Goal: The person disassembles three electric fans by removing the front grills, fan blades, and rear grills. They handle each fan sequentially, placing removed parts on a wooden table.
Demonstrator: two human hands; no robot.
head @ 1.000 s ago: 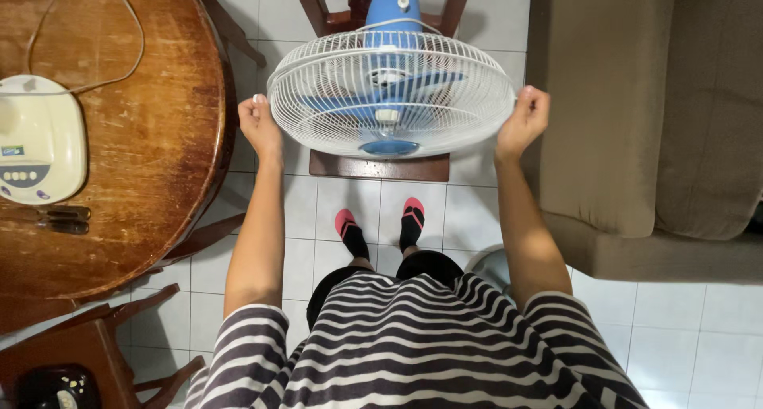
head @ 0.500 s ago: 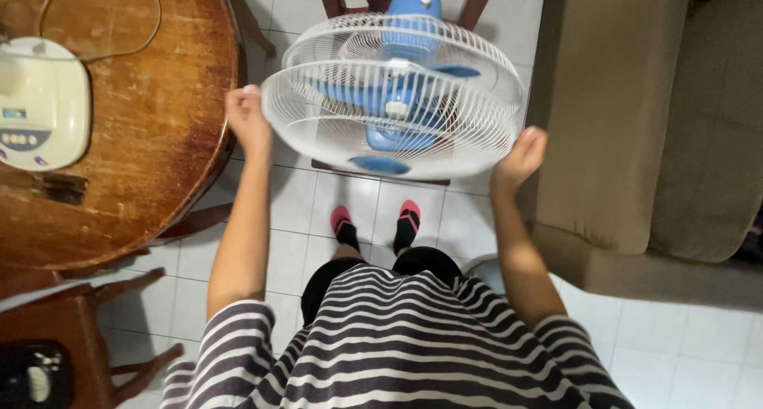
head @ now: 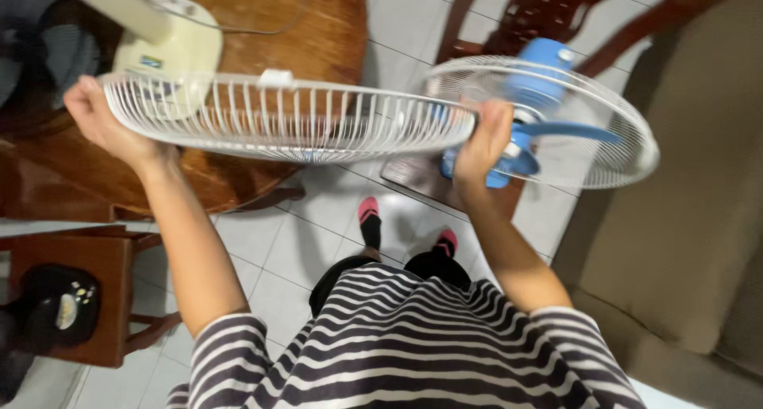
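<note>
— What is seen from the head camera at the hands?

— A white wire front guard (head: 286,123) is held up flat over the round wooden bench (head: 262,27), lifted off the fan. The left hand (head: 99,119) is closed on its rim at nine o'clock; the right hand (head: 481,139) is closed on the rim at three o'clock. Both grips are wrapped tight around the wire edge.

— And the fan itself?

— It is found at two o'clock of the right hand — a rear guard (head: 588,131) with blue blades (head: 548,131) and a blue motor housing (head: 540,67), set on a wooden chair (head: 548,15). The held guard's right end is seen overlapping the rear guard's left edge; whether they touch cannot be told.

— What else is around?

— A cream appliance (head: 171,43) is partly hidden behind the guard at eleven o'clock. A dark device (head: 56,310) is seen on a wooden stool (head: 95,274) at seven o'clock, a beige sofa (head: 691,242) at four o'clock, and white floor tiles (head: 294,250) below with pink-toed socks (head: 369,214).
</note>
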